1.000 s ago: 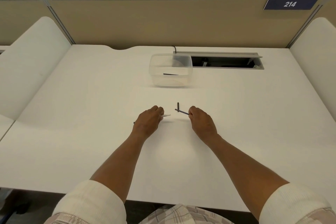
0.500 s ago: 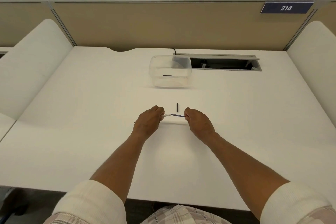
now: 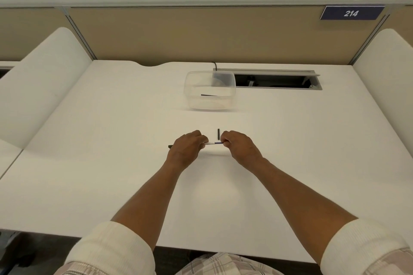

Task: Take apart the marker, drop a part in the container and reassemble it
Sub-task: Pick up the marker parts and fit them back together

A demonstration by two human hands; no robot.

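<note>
Setting: I am looking down from the head camera at a white desk (image 3: 111,163) with tan partition panels behind it.
Left hand: my left hand (image 3: 186,148) is curled, fingers pinched on the white marker barrel (image 3: 209,143); the barrel's dark far end (image 3: 170,146) pokes out past the hand on the left.
Right hand: my right hand (image 3: 238,146) is curled too, fingertips pinching a thin blue inner tube (image 3: 218,142), which meets the open end of the barrel between the two hands.
Step in hand: I judge this to be reassembly, the tube going into the barrel.
How to do it well: I would keep tube and barrel on one straight line, hold the barrel steady with the left hand, and push gently with the right, since a thin tube can bend or jam if it is tilted.
Loose piece: a short dark part (image 3: 218,133), perhaps the cap or end plug, lies on the desk just beyond the gap between my hands, near the right fingertips but not touching them.
Container: a clear plastic container (image 3: 190,82) stands farther back, well apart from both hands, with a thin dark part (image 3: 209,95) lying inside it.
Behind it: an open cable hatch (image 3: 277,80) is set into the desk.
</note>
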